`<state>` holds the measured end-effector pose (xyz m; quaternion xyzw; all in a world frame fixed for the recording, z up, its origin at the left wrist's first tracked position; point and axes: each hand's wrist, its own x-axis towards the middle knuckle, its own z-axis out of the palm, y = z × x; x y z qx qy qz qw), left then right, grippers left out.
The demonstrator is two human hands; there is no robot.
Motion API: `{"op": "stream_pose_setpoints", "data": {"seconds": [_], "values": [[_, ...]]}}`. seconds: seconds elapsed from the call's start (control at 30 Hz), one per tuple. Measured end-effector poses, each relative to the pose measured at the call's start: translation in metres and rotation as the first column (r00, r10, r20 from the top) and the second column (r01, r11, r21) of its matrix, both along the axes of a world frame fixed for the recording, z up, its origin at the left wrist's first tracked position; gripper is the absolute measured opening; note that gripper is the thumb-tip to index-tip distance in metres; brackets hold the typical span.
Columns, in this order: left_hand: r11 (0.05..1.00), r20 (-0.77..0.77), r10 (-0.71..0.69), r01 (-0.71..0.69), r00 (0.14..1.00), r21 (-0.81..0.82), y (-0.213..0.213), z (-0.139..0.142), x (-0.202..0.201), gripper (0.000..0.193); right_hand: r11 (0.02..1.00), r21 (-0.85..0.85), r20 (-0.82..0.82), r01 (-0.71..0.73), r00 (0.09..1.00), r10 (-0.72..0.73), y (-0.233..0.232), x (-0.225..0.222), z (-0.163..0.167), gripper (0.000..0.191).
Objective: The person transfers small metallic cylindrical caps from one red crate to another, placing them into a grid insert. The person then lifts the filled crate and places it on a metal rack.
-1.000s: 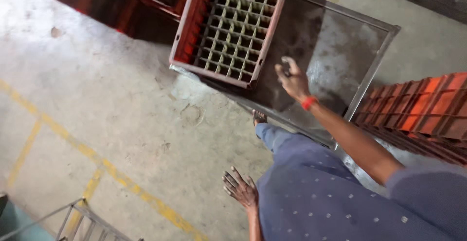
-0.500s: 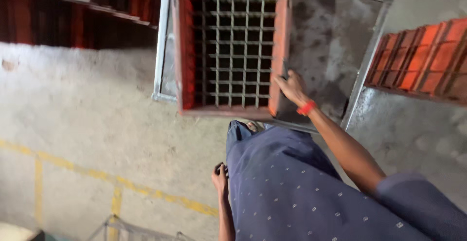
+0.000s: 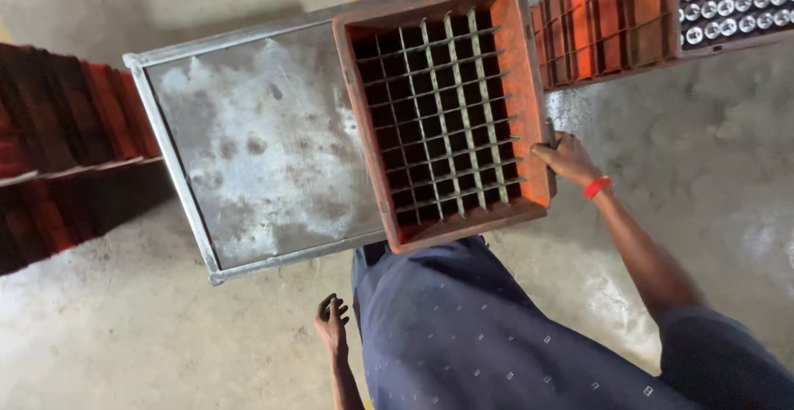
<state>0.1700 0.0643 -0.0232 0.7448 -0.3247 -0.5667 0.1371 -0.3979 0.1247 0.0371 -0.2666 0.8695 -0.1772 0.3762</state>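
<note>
The right hand [image 3: 566,158] grips the side of the empty orange crate [image 3: 447,112], which sits on a flat metal tray [image 3: 256,153]. The left hand [image 3: 332,327] hangs loose and empty. Best to hold firm and move the crate slowly.

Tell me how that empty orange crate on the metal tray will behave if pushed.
The orange crate looks rigid plastic, so probably stiff. Its cells are empty, so likely light. On the smooth metal tray it should slide, not tip, under the right hand.
</note>
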Motion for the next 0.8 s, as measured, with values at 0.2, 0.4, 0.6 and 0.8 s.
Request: {"op": "stream_pose_setpoints", "data": {"seconds": [0.2,0.4,0.6,0.8], "values": [[1.0,-0.044,0.017,-0.017,0.999,-0.001,-0.004,-0.001,0.004,0.039,0.999,-0.034,-0.077,-0.017,0.997,0.014,-0.007,-0.004,0.007,0.051],[0.991,-0.042,0.121,-0.118,0.992,0.055,0.009,0.003,0.034,0.039,0.976,-0.214,-0.041,0.047,0.998,-0.057,-0.007,0.01,0.004,0.055],[0.968,0.022,0.245,-0.246,0.969,0.042,0.031,0.001,0.09,0.04,0.727,-0.684,-0.422,0.062,0.779,-0.464,-0.004,0.057,0.019,0.033],[0.937,0.066,0.321,-0.327,0.945,0.124,0.048,-0.017,0.168,0.047,0.792,-0.416,0.486,0.446,0.845,-0.221,-0.077,0.274,0.032,0.013]]}}
